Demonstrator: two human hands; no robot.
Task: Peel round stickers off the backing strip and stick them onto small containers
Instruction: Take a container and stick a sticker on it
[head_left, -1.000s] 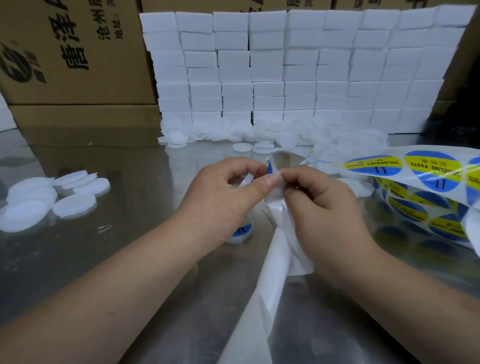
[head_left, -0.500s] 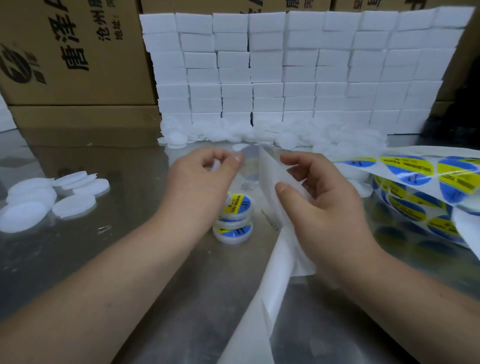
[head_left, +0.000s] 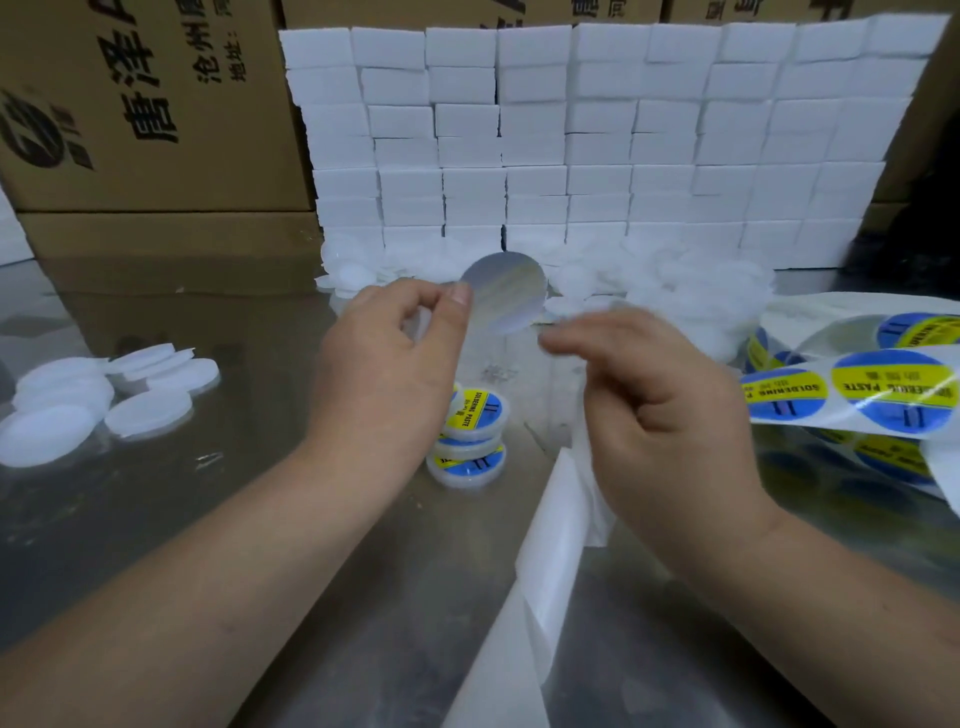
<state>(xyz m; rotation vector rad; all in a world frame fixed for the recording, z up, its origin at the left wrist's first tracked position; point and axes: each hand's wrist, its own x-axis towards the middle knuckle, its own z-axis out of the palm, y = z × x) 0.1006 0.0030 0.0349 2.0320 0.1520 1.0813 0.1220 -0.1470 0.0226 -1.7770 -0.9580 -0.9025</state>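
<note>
the left hand (head_left: 384, 364) pinches a round sticker (head_left: 504, 293) by its left edge between thumb and forefinger, held clear of the table with its dull silvery back turned to the camera. the disc stands nearly upright and has no long axis to speak of. what matters is that its flat side must tip down before it can land.

below it and a little nearer sits a stack of labelled containers (head_left: 470, 436), between the two wrists and closer to the left hand. the top one already carries a blue and yellow label, so my guess is that a bare one has to be fetched first. bare white containers (head_left: 150, 410) lie well off to the left, and a heap of white round pieces (head_left: 691, 280) lies far, at the foot of the box wall.

the right hand (head_left: 670, 410) hangs just right of the sticker, fingers loosely curled and blurred; whether it grips anything i cannot tell. the white backing strip (head_left: 545, 582) runs from the near edge up under that palm, and the sticker roll (head_left: 883, 384) lies at the right.

the table (head_left: 208, 545) is shiny metal, full of reflections. behind it stand a wall of small white boxes (head_left: 571, 156) and brown cartons (head_left: 156, 104).
</note>
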